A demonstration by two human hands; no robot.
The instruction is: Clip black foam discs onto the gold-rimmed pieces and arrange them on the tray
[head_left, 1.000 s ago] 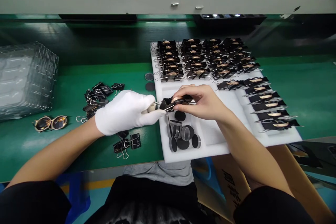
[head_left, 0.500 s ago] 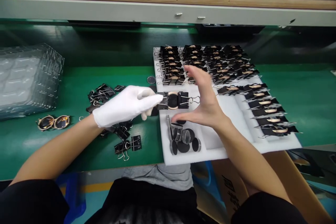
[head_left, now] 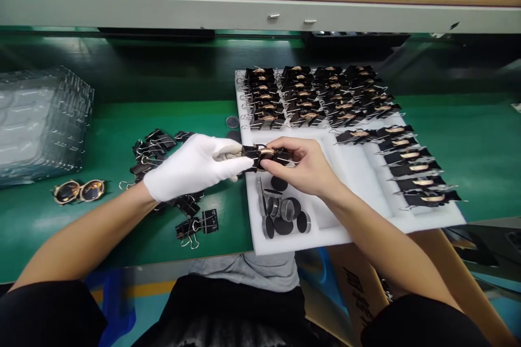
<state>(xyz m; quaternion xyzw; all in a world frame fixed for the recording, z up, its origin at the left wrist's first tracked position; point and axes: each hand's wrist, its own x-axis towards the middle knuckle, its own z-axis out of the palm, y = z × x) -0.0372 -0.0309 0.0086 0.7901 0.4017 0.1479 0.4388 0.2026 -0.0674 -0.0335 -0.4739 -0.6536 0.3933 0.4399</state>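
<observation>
Above the left edge of a white foam tray (head_left: pixel 358 168), both hands hold a small gold-rimmed round piece (head_left: pixel 266 153) clamped by black binder clips (head_left: pixel 251 158). My left hand (head_left: pixel 193 165), in a white glove, is closed on the clip at its left end. The bare fingers of my right hand (head_left: pixel 307 165) pinch the piece and its right clip from above and below, partly hiding both. Just below the hands, several dark round discs (head_left: pixel 284 226), some with clear rims, lie in a tray compartment.
Several rows of clipped gold-rimmed pieces (head_left: pixel 305 95) fill the tray's back and right side. Loose binder clips (head_left: pixel 209 221) lie left of the tray, near gold-framed sunglasses (head_left: pixel 93 190). Stacked clear plastic trays (head_left: pixel 40 124) stand far left. A beam (head_left: pixel 163 13) crosses above the back.
My right hand, open beside the piece before, has closed on it from the right. The piece has turned from face-up to nearly edge-on. The left hand keeps its grip.
</observation>
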